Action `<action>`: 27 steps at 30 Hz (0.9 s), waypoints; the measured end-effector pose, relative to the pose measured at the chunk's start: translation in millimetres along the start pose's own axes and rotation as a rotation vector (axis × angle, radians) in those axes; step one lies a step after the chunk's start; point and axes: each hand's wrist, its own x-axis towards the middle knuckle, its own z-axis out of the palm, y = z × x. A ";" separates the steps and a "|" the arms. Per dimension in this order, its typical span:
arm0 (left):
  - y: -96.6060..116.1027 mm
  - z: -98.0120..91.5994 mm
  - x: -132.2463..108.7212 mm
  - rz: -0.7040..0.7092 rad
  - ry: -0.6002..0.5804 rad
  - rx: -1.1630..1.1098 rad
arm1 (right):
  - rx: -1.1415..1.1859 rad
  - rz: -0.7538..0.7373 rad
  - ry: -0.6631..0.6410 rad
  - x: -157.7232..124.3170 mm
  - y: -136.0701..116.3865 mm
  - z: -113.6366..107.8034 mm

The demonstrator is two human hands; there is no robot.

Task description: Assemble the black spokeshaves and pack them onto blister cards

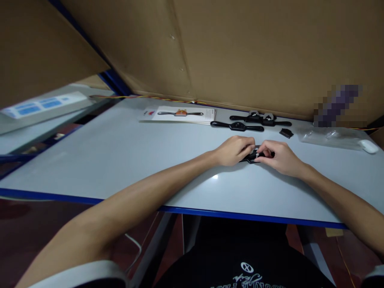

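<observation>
My left hand (234,150) and my right hand (277,157) meet over a small black tool part (255,156) lying on the pale table (120,156). Both hands have their fingers curled and pinched on it; most of the part is hidden under them. Behind the hands lie a black two-handled tool (237,126) and another like it (260,119), with a small black piece (286,133) to their right.
A printed card showing the same kind of tool (180,114) lies at the back. A clear plastic bag (330,137) and a white mouse-like object (369,146) sit at the right. Cardboard walls (240,52) close off the back. The blue table edge (240,216) is near me.
</observation>
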 end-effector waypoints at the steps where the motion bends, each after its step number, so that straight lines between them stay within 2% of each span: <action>1: -0.2 -0.2 0.2 -0.001 0.000 0.000 | -0.016 -0.005 0.025 -0.7 0.0 2.9; 4: -1.5 -1.1 0.6 -0.002 -0.003 -0.007 | -0.119 -0.070 0.068 -3.6 -1.4 11.0; 7: -2.3 -2.1 0.9 0.004 -0.001 -0.031 | -0.311 -0.137 0.037 -5.3 -4.5 15.8; 12: -0.3 -2.8 1.3 0.006 -0.009 -0.042 | -0.524 -0.164 0.040 -3.5 -7.0 18.7; 18: -2.7 -0.7 1.8 0.005 -0.005 -0.032 | -0.370 -0.187 0.051 -3.1 -0.9 13.7; 22: -5.6 -1.0 1.3 0.018 -0.015 -0.039 | -0.257 -0.256 -0.034 -6.4 1.9 4.1; 27: -4.1 -4.9 0.6 0.046 -0.054 -0.052 | -0.232 -0.311 -0.100 -9.4 0.8 -4.3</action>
